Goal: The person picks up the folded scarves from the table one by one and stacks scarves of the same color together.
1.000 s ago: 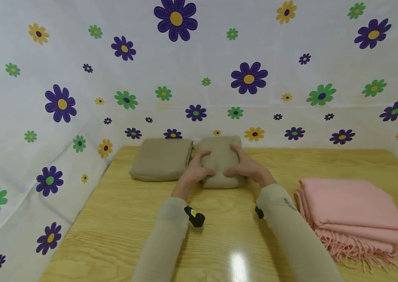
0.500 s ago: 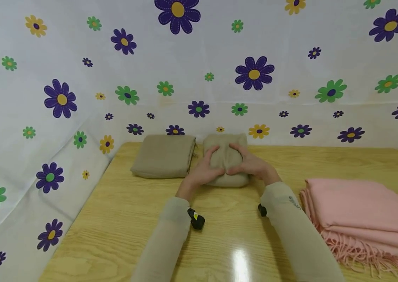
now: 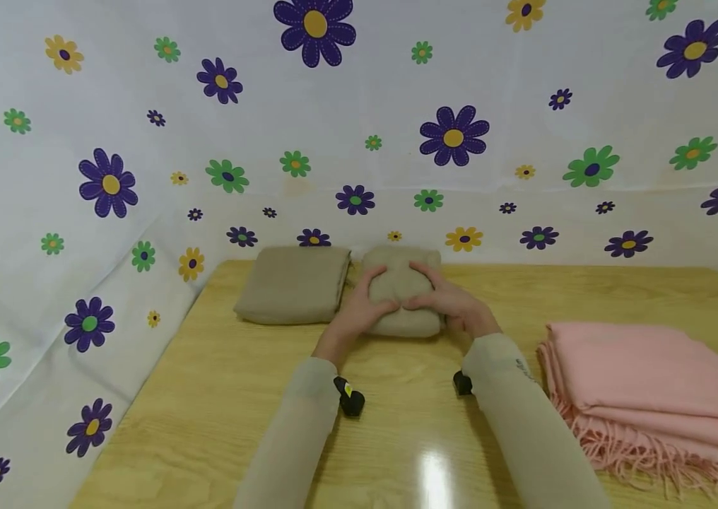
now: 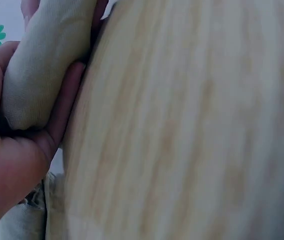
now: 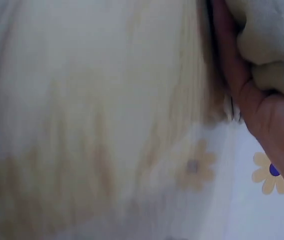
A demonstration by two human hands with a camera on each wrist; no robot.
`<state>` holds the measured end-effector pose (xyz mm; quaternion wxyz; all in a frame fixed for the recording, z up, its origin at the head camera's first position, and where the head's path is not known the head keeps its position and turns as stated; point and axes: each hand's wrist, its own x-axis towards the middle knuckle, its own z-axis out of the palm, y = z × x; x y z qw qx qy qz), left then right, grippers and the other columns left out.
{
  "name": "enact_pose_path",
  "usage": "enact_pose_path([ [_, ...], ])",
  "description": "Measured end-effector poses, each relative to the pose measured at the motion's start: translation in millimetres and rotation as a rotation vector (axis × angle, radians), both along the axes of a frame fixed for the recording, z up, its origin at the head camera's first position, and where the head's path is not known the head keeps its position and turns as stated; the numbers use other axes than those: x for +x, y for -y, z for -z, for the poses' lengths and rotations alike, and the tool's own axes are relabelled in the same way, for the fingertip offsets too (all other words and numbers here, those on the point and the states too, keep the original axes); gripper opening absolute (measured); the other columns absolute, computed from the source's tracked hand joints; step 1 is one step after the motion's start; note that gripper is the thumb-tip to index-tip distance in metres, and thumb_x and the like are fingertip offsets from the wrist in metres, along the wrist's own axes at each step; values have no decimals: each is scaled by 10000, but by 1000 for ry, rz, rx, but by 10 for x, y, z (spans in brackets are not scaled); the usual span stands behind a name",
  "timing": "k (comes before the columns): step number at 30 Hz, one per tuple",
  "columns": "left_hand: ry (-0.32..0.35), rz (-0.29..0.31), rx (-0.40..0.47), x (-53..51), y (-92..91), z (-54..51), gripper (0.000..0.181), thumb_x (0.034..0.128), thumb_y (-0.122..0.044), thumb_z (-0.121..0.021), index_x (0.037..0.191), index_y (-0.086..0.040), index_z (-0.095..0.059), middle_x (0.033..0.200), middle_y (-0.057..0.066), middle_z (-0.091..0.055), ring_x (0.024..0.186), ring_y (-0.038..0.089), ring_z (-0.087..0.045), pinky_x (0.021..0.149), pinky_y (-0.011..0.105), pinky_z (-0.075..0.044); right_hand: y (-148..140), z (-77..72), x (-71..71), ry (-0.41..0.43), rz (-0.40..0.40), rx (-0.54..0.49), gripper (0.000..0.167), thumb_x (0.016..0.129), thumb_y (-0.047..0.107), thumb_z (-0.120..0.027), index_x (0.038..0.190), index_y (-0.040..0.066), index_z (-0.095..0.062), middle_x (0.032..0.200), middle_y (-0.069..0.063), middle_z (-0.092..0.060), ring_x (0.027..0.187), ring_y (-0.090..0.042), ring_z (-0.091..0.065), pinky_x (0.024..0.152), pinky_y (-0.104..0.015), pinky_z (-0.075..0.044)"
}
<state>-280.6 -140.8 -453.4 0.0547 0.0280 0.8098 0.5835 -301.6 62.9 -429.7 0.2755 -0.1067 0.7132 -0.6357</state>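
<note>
A folded beige scarf (image 3: 400,318) lies at the back middle of the table, gripped from both sides. My left hand (image 3: 359,311) holds its left side, thumb on top. In the left wrist view, the fingers (image 4: 67,95) of that hand run between the cloth and the table. My right hand (image 3: 457,300) grips the right side, its thumb nearly meeting the other thumb over the middle of the cloth. The right wrist view shows a finger (image 5: 229,50) under the cloth's thick folds. A second folded beige scarf (image 3: 295,286) lies just left of the held one.
A folded pink scarf (image 3: 645,371) with a long fringe lies at the right of the wooden table (image 3: 384,438). Behind the table hangs a white cloth with printed flowers (image 3: 257,127), close to the back edge. Dark wrist cameras (image 3: 350,399) sit under both sleeves.
Both thumbs have moved inward over the held scarf, and its top has bunched up between them. The scarf stays in about the same place. The pink and left beige scarves have not moved.
</note>
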Motion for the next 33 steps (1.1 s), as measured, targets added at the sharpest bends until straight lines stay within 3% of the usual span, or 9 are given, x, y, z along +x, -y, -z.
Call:
enact_pose_path([
  [6, 21, -12, 51, 17, 12, -32, 781, 830, -138, -758, 1500, -271, -380, 1571, 129, -299, 1399, 294, -316, 1152, 471, -249, 61, -9, 14, 10, 42, 22, 976, 828, 100, -754, 1592, 289, -176, 1622, -171, -42, 1406, -394, -189, 1158, -551, -180],
  [12, 25, -25, 45, 32, 6, -56, 800, 811, -121, -768, 1499, -275, -390, 1574, 123, -298, 1398, 298, -320, 1147, 472, -258, 71, -14, 65, -11, 65, 23, 956, 834, 102, -752, 1588, 295, -197, 1619, -171, -70, 1390, -396, -227, 1138, -546, -234],
  [18, -18, -23, 9, 39, -5, -30, 812, 793, -130, -780, 1500, -254, -399, 1554, 149, -334, 1373, 317, -357, 1132, 486, -283, 61, 9, 107, -12, 72, -12, 942, 848, 78, -733, 1587, 292, -189, 1602, -178, -100, 1336, -392, -304, 1063, -504, -348],
  [22, -57, -41, -27, 60, -32, -41, 821, 766, -100, -778, 1492, -214, -413, 1529, 175, -372, 1367, 329, -368, 1133, 491, -282, 69, 30, 134, -37, 96, -33, 934, 835, 51, -738, 1580, 261, -215, 1595, -177, -117, 1344, -383, -288, 1086, -499, -317],
  [26, -55, -55, -35, 70, -63, -44, 814, 765, -100, -775, 1485, -226, -416, 1523, 169, -379, 1368, 324, -367, 1129, 497, -284, 65, 23, 158, -33, 117, -46, 923, 827, 28, -739, 1571, 258, -241, 1592, -168, -128, 1351, -375, -278, 1103, -498, -298],
  [33, -80, -44, -23, 121, -70, -38, 817, 757, -85, -774, 1484, -172, -412, 1510, 192, -385, 1361, 335, -373, 1130, 498, -288, 61, 41, 186, -11, 123, -53, 917, 827, 24, -735, 1565, 274, -251, 1579, -162, -149, 1315, -362, -318, 1052, -457, -349],
])
